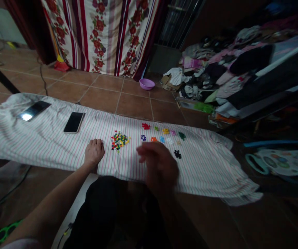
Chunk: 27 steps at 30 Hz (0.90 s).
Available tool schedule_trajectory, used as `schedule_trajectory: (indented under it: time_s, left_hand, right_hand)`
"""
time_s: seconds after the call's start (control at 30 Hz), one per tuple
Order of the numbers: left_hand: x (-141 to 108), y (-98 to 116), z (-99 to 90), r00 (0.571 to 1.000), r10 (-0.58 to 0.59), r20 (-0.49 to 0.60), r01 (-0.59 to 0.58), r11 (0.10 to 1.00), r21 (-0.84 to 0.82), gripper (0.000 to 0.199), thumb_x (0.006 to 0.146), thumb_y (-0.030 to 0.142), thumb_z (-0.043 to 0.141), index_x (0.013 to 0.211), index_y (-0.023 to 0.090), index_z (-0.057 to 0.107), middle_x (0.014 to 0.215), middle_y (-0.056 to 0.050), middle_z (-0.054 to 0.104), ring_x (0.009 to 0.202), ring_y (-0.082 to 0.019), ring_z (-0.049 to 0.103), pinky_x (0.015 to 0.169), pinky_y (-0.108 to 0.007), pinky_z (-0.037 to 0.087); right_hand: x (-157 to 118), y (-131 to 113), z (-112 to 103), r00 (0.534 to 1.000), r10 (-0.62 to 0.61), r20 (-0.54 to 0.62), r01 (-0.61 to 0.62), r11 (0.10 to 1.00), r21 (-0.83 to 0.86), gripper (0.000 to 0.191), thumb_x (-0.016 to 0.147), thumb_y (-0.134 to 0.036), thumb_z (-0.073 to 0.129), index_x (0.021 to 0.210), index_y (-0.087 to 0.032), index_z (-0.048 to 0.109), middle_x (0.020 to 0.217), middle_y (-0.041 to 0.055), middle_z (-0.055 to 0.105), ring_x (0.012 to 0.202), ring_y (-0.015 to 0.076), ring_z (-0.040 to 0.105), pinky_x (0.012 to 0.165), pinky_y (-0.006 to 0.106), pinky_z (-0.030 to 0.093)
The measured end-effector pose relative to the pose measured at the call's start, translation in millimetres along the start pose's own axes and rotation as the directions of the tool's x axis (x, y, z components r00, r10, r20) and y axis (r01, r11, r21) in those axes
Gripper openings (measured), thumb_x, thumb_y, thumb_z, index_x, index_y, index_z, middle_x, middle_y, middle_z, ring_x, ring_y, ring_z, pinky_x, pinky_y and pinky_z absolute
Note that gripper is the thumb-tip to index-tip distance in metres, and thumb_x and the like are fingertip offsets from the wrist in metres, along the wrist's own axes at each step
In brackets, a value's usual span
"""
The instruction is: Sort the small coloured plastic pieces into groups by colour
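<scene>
Mixed beads (119,141) lie centre frame, a roundish pile without clear long axis; left hand (94,151) beside, fingers together. Right hand (160,166), lower centre, is blurred; its grip can't be told.

The bare left hand (94,151), fingers curled and palm down, rests at eleven o'clock, its forearm reaching up from seven. The bare, motion-blurred right hand (159,164) hovers toward one o'clock, fingers bent leftward.

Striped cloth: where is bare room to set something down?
Bare: right of the black pile, and between the pale-edged phone and mixed pile, beyond the left hand. Crowded: mixed pile to dark green pile, with the right hand near.
</scene>
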<state>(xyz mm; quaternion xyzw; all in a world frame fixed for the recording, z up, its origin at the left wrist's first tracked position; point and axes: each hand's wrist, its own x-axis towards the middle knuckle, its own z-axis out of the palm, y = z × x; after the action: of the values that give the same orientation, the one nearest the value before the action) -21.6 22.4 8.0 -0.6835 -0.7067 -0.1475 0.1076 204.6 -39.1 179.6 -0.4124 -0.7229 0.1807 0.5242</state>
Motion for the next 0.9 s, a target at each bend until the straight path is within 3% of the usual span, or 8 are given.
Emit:
schedule_trajectory:
  time_s: [0.1,0.2,0.33,0.63,0.9]
  left_hand:
    - [0,1,-0.8,1.000,-0.006,0.011,0.006,1.000,-0.007,0.027,0.092,0.026,0.031,0.090,0.016,0.057,0.082,-0.011,0.057,0.085,-0.026,0.049,0.078,-0.038,0.037]
    - [0,1,-2.7,1.000,-0.013,0.025,0.014,0.999,-0.030,0.026,0.091,0.025,0.033,0.090,0.017,0.057,0.082,-0.011,0.057,0.085,-0.026,0.049,0.079,-0.038,0.037]
    - [0,2,-5.0,0.999,-0.014,0.032,0.016,0.998,-0.060,0.026,0.091,0.025,0.032,0.089,0.017,0.057,0.083,-0.012,0.057,0.085,-0.026,0.049,0.078,-0.038,0.038]
    - [0,1,-2.2,0.999,-0.030,0.031,0.033,0.995,-0.098,0.027,0.091,0.027,0.032,0.089,0.018,0.057,0.083,-0.012,0.057,0.086,-0.027,0.049,0.078,-0.039,0.037]
    - [1,1,-4.7,0.999,-0.008,0.037,0.010,0.999,-0.049,0.027,0.091,0.025,0.031,0.088,0.017,0.057,0.082,-0.012,0.057,0.085,-0.026,0.050,0.079,-0.039,0.038]
  right_hand:
    - [-2,48,36,0.992,0.094,0.083,-0.089,0.994,-0.069,0.026,0.090,-0.017,0.044,0.105,-0.021,0.065,0.095,0.0044,0.067,0.082,0.0145,0.064,0.068,0.026,0.054]
    - [-15,106,71,0.952,0.242,0.187,-0.196,0.952,-0.235,0.028,0.081,-0.013,0.050,0.101,-0.019,0.068,0.091,0.0052,0.067,0.079,0.0149,0.063,0.075,0.027,0.053]
    - [-30,155,96,0.924,0.296,0.240,-0.201,0.913,-0.355,0.031,0.080,-0.011,0.048,0.101,-0.021,0.070,0.092,0.0048,0.065,0.082,0.0155,0.061,0.079,0.026,0.051]
    - [-34,168,109,0.910,0.293,0.294,-0.141,0.884,-0.445,0.028,0.083,-0.016,0.053,0.105,-0.025,0.068,0.097,0.0040,0.061,0.082,0.0150,0.059,0.072,0.023,0.047]
    - [-37,170,109,0.917,0.298,0.267,-0.166,0.890,-0.425,0.016,0.084,-0.015,0.053,0.093,-0.021,0.065,0.093,0.0031,0.061,0.081,0.0141,0.060,0.074,0.023,0.046]
